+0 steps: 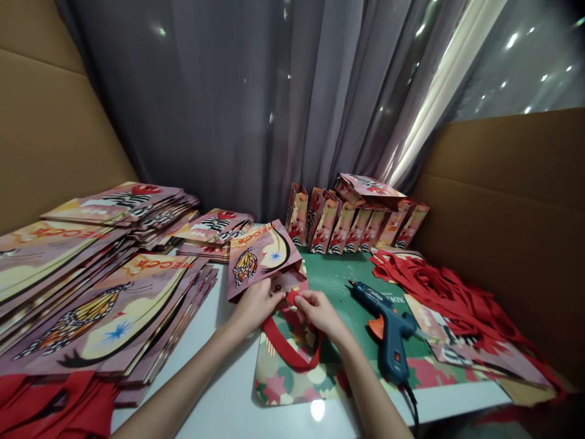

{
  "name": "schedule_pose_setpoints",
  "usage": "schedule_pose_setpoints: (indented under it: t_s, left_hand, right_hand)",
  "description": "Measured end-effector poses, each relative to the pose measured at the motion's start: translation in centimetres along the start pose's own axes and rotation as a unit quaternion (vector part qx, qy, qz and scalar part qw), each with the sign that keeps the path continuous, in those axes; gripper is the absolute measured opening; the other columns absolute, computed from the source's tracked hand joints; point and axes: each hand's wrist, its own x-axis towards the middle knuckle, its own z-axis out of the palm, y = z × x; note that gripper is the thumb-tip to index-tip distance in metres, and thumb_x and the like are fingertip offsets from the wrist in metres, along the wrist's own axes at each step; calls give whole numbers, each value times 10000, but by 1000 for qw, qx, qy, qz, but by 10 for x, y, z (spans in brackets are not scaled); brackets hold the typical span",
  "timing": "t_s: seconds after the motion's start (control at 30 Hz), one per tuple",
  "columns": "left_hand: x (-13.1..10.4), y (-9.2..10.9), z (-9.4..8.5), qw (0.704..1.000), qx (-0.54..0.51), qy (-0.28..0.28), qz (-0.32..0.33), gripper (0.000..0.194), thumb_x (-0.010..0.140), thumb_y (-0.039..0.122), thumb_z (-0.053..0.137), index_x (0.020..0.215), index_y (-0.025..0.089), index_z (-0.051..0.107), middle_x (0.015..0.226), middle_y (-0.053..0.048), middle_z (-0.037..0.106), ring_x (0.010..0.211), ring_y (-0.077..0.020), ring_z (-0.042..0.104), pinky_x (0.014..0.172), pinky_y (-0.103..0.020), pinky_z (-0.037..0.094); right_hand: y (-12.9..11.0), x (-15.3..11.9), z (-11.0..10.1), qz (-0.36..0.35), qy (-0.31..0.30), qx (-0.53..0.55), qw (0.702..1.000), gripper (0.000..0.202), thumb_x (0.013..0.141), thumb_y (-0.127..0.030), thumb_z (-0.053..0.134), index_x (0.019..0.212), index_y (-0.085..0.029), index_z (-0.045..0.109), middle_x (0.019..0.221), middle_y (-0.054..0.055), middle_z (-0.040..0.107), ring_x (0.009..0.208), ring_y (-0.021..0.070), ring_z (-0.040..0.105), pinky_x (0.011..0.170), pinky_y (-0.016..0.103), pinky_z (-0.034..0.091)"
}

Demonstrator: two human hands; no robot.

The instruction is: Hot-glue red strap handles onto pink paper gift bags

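Note:
A printed paper bag point(260, 256) with a butterfly lies tilted on the table, its opening toward me. My left hand point(258, 303) is closed on the lower edge of the bag's opening. Beside it, my right hand point(317, 312) pinches one end of a red ribbon point(290, 350) at the bag's mouth. The ribbon hangs in a loop below both hands, over a patterned sheet point(292, 387). To the right, a blue glue gun point(388, 329) with an orange trigger rests on the green mat point(342, 274).
Stacks of flat bags point(105, 311) cover the left side, with red ribbons point(59, 405) in front. Folded bags point(326, 225) stand in a row at the back. A red ribbon pile point(443, 292) lies right. Cardboard walls point(507, 225) flank the table; a grey curtain point(219, 110) hangs behind.

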Motion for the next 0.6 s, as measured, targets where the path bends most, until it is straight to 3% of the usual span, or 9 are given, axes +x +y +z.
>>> schedule_pose_setpoints:
  t_s: [0.17, 0.4, 0.6]
  left_hand:
    - [-1, 2, -2, 1000, 1, 2, -7, 238, 875, 284, 584, 695, 205, 449, 736, -30, 589, 723, -210, 578, 622, -288, 314]
    - [-2, 3, 0, 1000, 1, -2, -8, 252, 893, 279, 600, 718, 207, 433, 739, -22, 572, 742, -214, 592, 632, -284, 319]
    - [-2, 4, 4, 1000, 3, -3, -2, 218, 906, 265, 594, 753, 196, 455, 716, -12, 570, 704, -201, 586, 615, -277, 317]
  right_hand:
    - [2, 1, 1, 9, 10, 6, 1000, 427, 782, -546, 587, 537, -205, 505, 430, -39, 491, 390, 75, 355, 401, 198, 251]
    - [6, 5, 11, -13, 92, 14, 996, 333, 727, -500, 618, 638, -183, 575, 462, -47, 501, 427, 88, 391, 443, 213, 288]
    - [6, 5, 24, -34, 149, 72, 986, 298, 735, -448, 601, 605, -187, 540, 460, -62, 475, 441, 82, 382, 458, 211, 294]
